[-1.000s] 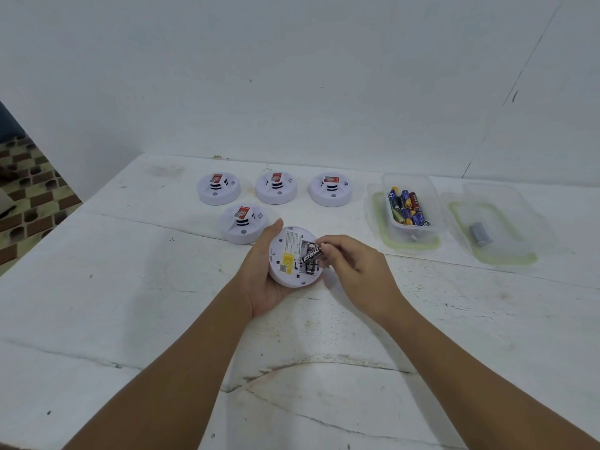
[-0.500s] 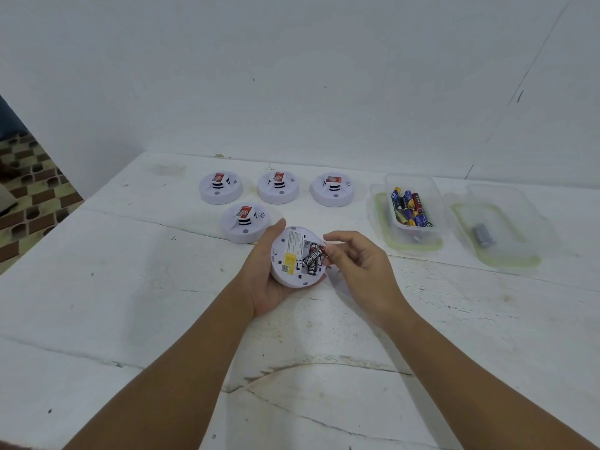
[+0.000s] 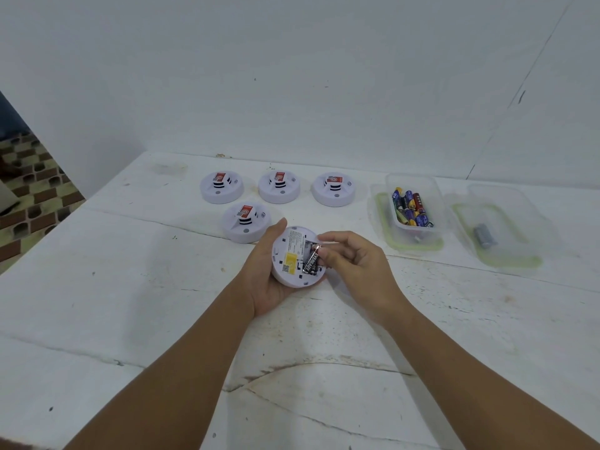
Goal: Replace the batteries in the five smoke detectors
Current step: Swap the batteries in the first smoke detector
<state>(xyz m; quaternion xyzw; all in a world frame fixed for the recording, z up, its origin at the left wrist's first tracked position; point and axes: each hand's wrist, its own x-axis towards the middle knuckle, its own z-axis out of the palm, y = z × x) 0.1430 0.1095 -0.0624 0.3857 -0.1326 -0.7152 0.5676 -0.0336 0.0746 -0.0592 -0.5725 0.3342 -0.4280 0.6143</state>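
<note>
1. Across the frame's lower two-thirds: white painted bench (image 3: 130, 303), scuffed, w/ cracks and chipped patches near bottom centre. Plain white wall behind; brown/cream patterned floor at far left edge.
2. Centre frame: left hand (image 3: 269, 280) cups one smoke detector (image 3: 297, 256) turned back-side up, thumb along its upper left rim, grip curled round the body.
3. Right hand (image 3: 354, 264) just right of it; fingertips pinch a black battery (image 3: 312, 258) sitting in/at the open compartment – grip clamped on battery. Can't tell if it's fully seated.
4. Above centre, on bench: row of three detectors – left one (image 3: 221, 189), middle one (image 3: 279, 186), right one (image 3: 333, 189) – face up. Fourth detector (image 3: 246, 222) below the row, just upper left of the held unit, near the left thumb but apart.
5. Right of centre: clear tub (image 3: 435, 203) of mixed batteries (image 3: 410, 207), standing on a green-rimmed lid (image 3: 380, 228).
6. Far right: second clear tub (image 3: 519, 222) w/ green-edged lid under it, one grey cell (image 3: 483, 235) inside.
7. Nothing sits between hands and tubs; right wrist is nearest the first tub.
8. Writing: battery reads "EVEREADY". Held unit has yellow sticker + small print, too small to read. Red labels on the four resting units, unreadable.
</note>
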